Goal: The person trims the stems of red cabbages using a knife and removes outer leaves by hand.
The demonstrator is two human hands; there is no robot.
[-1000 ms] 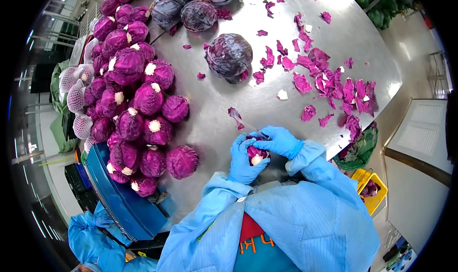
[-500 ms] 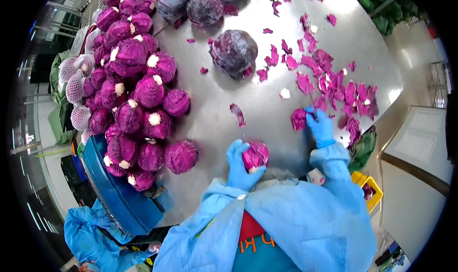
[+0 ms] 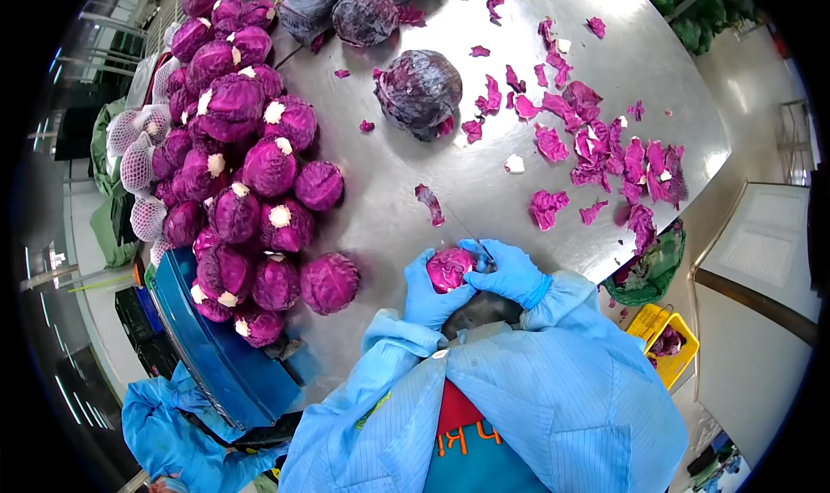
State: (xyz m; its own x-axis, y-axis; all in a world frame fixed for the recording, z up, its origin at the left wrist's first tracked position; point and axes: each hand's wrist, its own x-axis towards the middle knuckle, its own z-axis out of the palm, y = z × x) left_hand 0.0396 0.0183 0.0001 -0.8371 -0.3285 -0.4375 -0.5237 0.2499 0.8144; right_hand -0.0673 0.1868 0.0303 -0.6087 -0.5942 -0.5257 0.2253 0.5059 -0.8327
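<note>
In the head view, my left hand (image 3: 430, 292), in a blue glove, is wrapped around a small peeled red cabbage (image 3: 450, 270) just in front of my body. My right hand (image 3: 508, 273), gloved too, is closed on a knife (image 3: 487, 256). The knife's thin blade points up and away from me, and most of its handle is hidden by the fingers. The right fingertips touch the cabbage's right side. Beyond them a curled strip of leaf (image 3: 428, 204) lies on the metal table (image 3: 380, 225).
Many trimmed red cabbages (image 3: 268, 166) are heaped at the left, beside white foam nets (image 3: 138, 165) and a blue bin (image 3: 220, 346). Darker untrimmed cabbages (image 3: 419, 94) sit at the back. Leaf scraps (image 3: 592, 147) cover the right side. A yellow crate (image 3: 679, 355) stands below. Another person's blue sleeve (image 3: 164, 424) shows lower left.
My right hand has come left from the scraps to the cabbage in my left hand. The leaf piece it was at now lies on the table. My left hand has shifted slightly.
</note>
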